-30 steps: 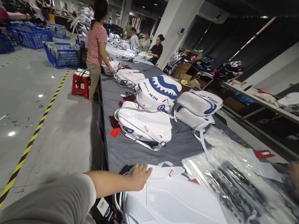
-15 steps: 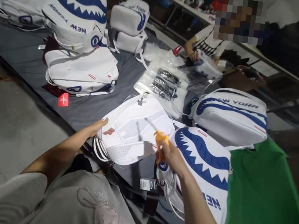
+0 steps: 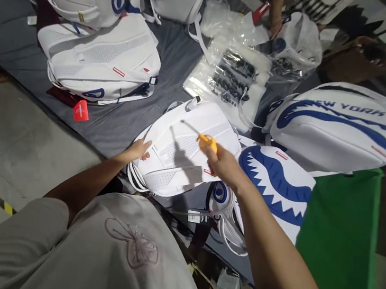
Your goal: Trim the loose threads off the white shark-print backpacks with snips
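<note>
The fingers (image 3: 212,154) of my right hand (image 3: 225,166) are curled closed around an orange tool (image 3: 207,142), its thin rod pointing left over the white backpack (image 3: 174,149). My left hand (image 3: 139,149) has the backpack's left edge pinched between thumb and fingers, opened only as far as the fabric needs. The backpack lies with its perforated panel upward on the gray-covered table (image 3: 176,49), right in front of the torso. From here I can't tell whether the rod's tip touches the fabric or floats above it. To the right I see a shark-mouth backpack (image 3: 280,188), with a green sheet (image 3: 338,251) beside it and a NEW YORK backpack (image 3: 334,135) just behind. Beyond my work, clear plastic bags (image 3: 233,76) lie near a co-worker's hand (image 3: 276,28).
</note>
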The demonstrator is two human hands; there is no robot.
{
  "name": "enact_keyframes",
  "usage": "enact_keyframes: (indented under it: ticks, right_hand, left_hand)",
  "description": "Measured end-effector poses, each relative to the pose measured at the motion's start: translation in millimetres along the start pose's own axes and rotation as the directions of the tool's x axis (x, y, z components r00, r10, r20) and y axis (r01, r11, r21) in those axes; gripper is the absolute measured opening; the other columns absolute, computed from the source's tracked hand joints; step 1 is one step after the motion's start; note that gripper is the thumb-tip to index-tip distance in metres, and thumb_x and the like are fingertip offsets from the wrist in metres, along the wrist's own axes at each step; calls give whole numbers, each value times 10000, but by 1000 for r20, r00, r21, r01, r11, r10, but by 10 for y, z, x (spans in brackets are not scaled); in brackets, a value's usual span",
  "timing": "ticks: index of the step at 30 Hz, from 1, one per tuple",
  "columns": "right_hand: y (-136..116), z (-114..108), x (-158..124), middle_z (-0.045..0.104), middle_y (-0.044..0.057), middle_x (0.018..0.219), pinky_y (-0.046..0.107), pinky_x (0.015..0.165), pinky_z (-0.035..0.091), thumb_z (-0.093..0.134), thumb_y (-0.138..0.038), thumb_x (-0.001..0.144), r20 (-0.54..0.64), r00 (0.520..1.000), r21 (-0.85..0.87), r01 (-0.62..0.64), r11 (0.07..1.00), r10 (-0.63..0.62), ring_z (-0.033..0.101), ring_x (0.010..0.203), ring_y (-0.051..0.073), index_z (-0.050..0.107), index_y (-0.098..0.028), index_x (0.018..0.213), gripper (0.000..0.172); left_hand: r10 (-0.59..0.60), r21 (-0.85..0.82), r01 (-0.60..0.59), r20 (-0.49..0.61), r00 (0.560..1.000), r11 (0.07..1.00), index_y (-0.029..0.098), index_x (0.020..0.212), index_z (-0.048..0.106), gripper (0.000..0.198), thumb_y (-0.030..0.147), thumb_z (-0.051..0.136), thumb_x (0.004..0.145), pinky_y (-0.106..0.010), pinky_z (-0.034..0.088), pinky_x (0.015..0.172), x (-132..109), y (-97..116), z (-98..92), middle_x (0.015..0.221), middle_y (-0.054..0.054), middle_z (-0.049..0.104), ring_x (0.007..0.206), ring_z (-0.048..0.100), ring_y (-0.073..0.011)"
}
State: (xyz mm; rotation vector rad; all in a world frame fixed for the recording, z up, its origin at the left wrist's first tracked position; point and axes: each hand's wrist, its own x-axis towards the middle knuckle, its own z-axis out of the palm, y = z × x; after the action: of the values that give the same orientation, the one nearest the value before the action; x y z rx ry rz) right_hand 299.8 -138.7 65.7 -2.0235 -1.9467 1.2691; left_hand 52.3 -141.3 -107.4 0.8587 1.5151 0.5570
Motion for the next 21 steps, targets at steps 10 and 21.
enact_keyframes:
  ticks: [10, 21]
  right_hand:
    - [337, -274, -275, 544, -4, 564, 243, 491, 436, 458, -503, 1004, 91, 986, -143, -124, 982, 137, 515, 455, 133, 590, -125, 1170, 434]
    - [1099, -422, -931, 608, 45, 616, 283, 524, 437, 372, -408, 1020, -289, 905, -197, -377, 905, 314, 570, 490, 176, 560, -110, 1178, 386]
  left_hand:
    - [529, 910, -242, 30, 848, 336, 248, 1518, 373, 604, 434, 495, 956, -538, 287, 1087, -453, -44, 503, 1514, -208, 363, 1376, 330, -397]
    - [365, 505, -364, 102, 926, 783, 145, 1325, 572, 435, 366, 381, 1002, -421, 498, 928, -484, -73, 1141, 1219, -178, 659, 1084, 621, -301]
